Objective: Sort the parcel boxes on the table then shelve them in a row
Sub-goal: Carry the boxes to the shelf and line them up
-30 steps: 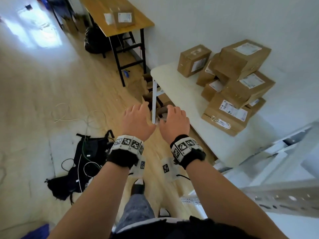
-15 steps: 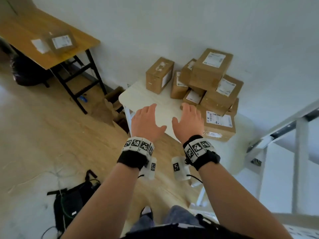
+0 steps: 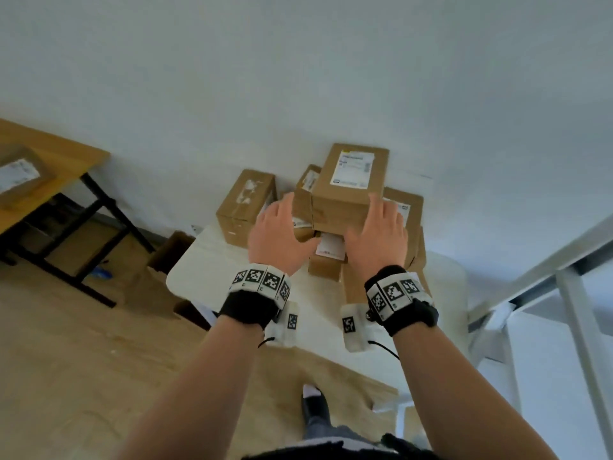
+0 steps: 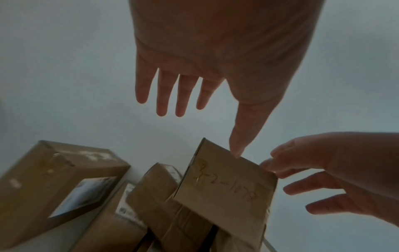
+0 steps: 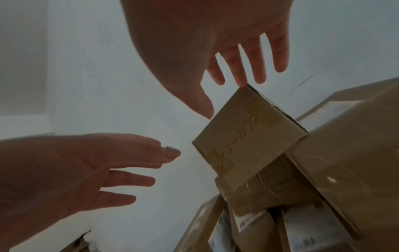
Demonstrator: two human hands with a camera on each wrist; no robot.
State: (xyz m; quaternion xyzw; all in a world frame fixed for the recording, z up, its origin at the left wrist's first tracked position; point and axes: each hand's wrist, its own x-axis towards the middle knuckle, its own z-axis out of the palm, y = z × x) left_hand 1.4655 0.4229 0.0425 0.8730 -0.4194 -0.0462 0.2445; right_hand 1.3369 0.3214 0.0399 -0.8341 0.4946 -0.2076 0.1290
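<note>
Several brown parcel boxes are piled on a white table (image 3: 205,260) against the wall. The top box (image 3: 351,180) carries a white label, and its near face (image 4: 226,187) has handwritten numbers. My left hand (image 3: 278,234) is open at the box's left side, fingers straight and spread. My right hand (image 3: 378,237) is open at its right side. In the left wrist view my left thumb tip (image 4: 237,151) is at the box's upper edge. In the right wrist view a fingertip (image 5: 244,85) meets its top corner (image 5: 248,136). Neither hand grips anything.
One box (image 3: 245,207) stands alone left of the pile. A white metal shelf frame (image 3: 564,277) rises at the right. At the far left, a wooden table (image 3: 66,161) holds another box (image 3: 20,174). Open cardboard (image 3: 172,250) lies on the floor beside the white table.
The view has swung from the floor onto the table. Both hands have moved forward from the table's near edge to either side of the top box.
</note>
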